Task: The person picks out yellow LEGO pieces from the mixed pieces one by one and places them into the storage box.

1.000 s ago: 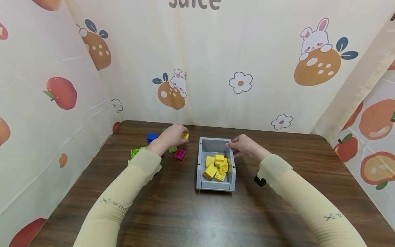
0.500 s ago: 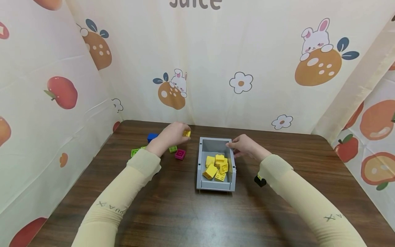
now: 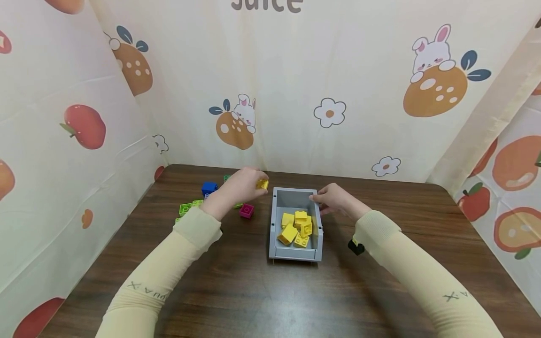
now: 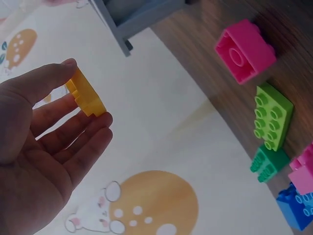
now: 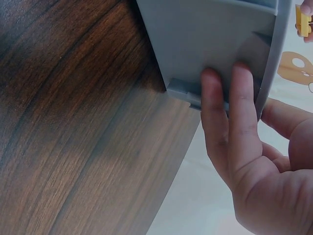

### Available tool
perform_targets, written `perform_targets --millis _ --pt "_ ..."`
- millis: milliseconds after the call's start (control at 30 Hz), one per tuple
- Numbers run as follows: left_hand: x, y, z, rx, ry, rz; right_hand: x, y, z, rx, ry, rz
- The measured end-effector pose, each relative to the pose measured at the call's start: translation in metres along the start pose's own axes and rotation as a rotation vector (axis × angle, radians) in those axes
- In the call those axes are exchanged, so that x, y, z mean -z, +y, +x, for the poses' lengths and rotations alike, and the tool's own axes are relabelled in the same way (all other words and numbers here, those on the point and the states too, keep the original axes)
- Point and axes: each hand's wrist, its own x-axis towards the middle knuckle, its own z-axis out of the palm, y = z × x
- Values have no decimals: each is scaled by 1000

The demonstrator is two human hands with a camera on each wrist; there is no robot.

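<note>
My left hand [image 3: 238, 188] pinches a yellow toy brick [image 4: 89, 94] between thumb and fingertips. It is held above the table, left of the grey bin's back end. The grey bin [image 3: 296, 254] stands in the middle of the table with several yellow bricks [image 3: 288, 234] lying loose inside. At the bin's far right corner, my right hand [image 3: 336, 198] grips the wall, its thumb over the rim. Two of its fingers [image 5: 243, 98] lie against the bin's outer side in the right wrist view.
Left of the bin lie a magenta brick [image 3: 247, 210], a lime brick [image 4: 274, 117], a green brick [image 4: 270, 162], a blue brick [image 3: 209, 188] and more lime ones [image 3: 185, 209]. A printed curtain [image 3: 287, 131] hangs behind the table's far edge.
My left hand has moved right toward the bin, carrying the yellow brick. The right hand and the bin have stayed in place.
</note>
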Motion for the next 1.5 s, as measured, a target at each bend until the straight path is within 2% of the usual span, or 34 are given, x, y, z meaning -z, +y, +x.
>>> perform_targets --millis 267,600,767,1500 --pt "1 14 -5 -48 6 1 0 0 1 -7 -2 8" --pt "1 32 -11 -123 -9 60 0 0 2 -4 -5 5" --pt "-4 39 -15 -170 -27 98 0 0 1 -5 -4 -3" --pt "-32 62 -31 -320 -136 105 1 1 1 -3 3 -20"
